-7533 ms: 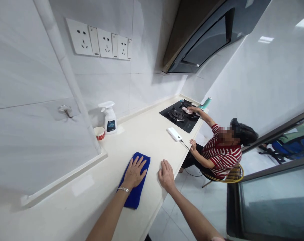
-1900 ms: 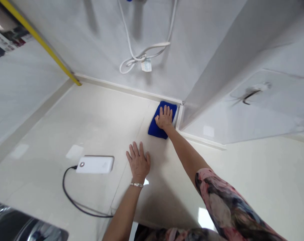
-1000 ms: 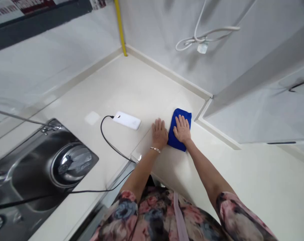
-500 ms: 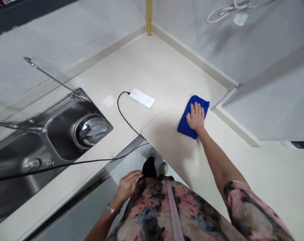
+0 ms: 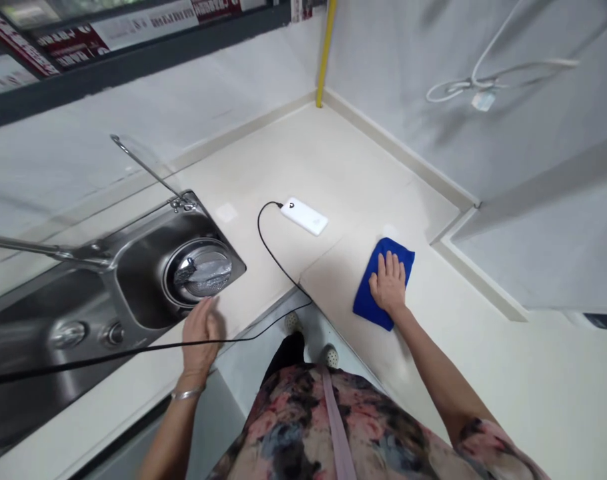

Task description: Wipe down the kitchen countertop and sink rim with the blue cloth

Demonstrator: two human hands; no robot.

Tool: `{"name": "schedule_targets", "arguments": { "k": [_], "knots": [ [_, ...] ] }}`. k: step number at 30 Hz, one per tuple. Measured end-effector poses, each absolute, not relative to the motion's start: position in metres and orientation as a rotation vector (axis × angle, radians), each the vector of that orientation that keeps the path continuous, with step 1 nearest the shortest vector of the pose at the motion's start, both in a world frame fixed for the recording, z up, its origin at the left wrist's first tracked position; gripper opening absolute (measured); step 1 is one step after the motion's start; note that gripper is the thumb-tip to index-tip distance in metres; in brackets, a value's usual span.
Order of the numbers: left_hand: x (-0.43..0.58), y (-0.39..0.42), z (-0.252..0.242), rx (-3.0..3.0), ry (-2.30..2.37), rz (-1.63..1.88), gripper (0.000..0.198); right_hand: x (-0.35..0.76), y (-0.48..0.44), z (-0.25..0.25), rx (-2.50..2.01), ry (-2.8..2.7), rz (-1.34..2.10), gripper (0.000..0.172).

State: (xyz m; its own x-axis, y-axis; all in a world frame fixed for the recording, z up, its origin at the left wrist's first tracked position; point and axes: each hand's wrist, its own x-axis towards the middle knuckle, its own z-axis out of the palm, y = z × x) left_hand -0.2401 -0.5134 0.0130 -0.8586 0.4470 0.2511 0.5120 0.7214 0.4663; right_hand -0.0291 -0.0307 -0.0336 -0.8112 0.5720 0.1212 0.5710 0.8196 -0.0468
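My right hand (image 5: 389, 285) lies flat on a folded blue cloth (image 5: 368, 304), pressing it to the cream countertop (image 5: 278, 153). Its fingers are stretched out, pointing away from me. My left hand (image 5: 199, 333), with a silver bracelet at the wrist, is at the counter's front edge beside the sink (image 5: 141, 303). Its fingers look stretched out, with nothing seen in them; whether it touches the counter I cannot tell. A black cable (image 5: 272, 250) crosses in front of that hand. It leads to a flat white device (image 5: 304, 216) lying between the sink and the cloth.
A round metal bowl (image 5: 169, 272) with a clear plastic bag (image 5: 211, 270) sits in the sink, near a thin tap (image 5: 143, 159). A yellow pipe (image 5: 326, 53) rises at the wall corner. White cable (image 5: 453, 89) hangs on the right wall. A dark shelf (image 5: 148, 57) overhangs the upper left.
My left hand has moved from beside my body up to the counter edge by the sink. My right hand and the cloth have slid a little nearer to me. The view has shifted.
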Motion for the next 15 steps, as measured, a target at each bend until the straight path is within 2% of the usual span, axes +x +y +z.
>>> {"name": "schedule_targets", "arguments": {
  "k": [9, 15],
  "knots": [
    [-0.254, -0.552, -0.013, -0.842, -2.857, -0.683, 0.047, -0.057, -0.022, -0.035, -1.077, -2.758, 0.123, 0.075],
    [-0.232, -0.600, -0.004, -0.297, -3.018, -0.410, 0.061, -0.131, 0.001, -0.033, -1.217, -2.726, 0.099, 0.076]
  ]
}}
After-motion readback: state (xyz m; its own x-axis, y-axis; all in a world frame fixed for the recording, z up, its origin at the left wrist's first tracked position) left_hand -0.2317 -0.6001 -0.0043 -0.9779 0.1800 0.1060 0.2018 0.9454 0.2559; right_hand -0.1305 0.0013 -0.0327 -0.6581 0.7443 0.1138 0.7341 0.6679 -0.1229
